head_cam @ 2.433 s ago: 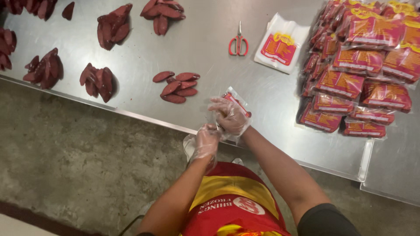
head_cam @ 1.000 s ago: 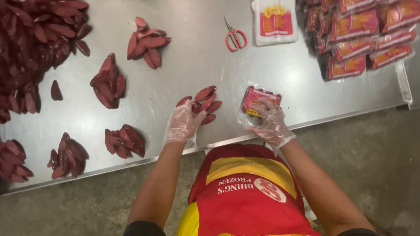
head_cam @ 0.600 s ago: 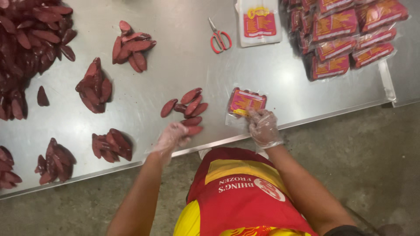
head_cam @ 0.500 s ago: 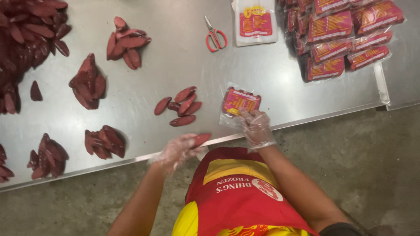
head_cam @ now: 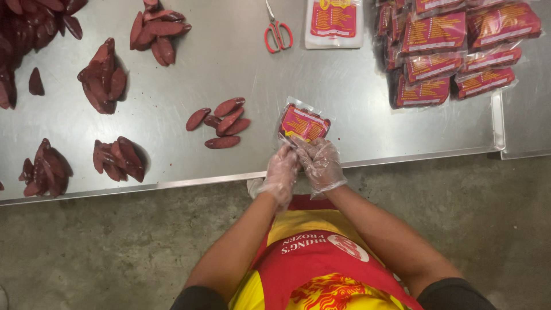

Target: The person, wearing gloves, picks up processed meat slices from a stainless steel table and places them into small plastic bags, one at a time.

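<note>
Both gloved hands meet at the near edge of the steel table (head_cam: 321, 74), working a clear pouch (head_cam: 303, 122) with a red label that lies just past the fingertips. The left hand (head_cam: 280, 175) is curled, its fingers closing on the pouch's near, open end; whether a sausage piece sits inside that grip cannot be told. The right hand (head_cam: 321, 165) pinches the same end from the other side. Done well, this step probably calls for the right hand to keep the mouth spread and flat on the table while the left feeds pieces in lengthwise, so that they lie side by side and do not bunch at the opening.

From the left: a large heap (head_cam: 23, 23) of dark red sausage pieces fills the far corner, with smaller piles (head_cam: 103, 77) set out in rows across the table. A loose group of pieces (head_cam: 221, 121) lies just left of the pouch, nearest the left hand. Red-handled scissors (head_cam: 278, 33) and a flat stack of unfilled pouches (head_cam: 334, 23) sit at the far edge. Filled packs (head_cam: 453, 49) are stacked at the right end. Below the table, the floor (head_cam: 86, 247) is rough grey concrete, and the person wears a red and yellow apron (head_cam: 321, 264).
</note>
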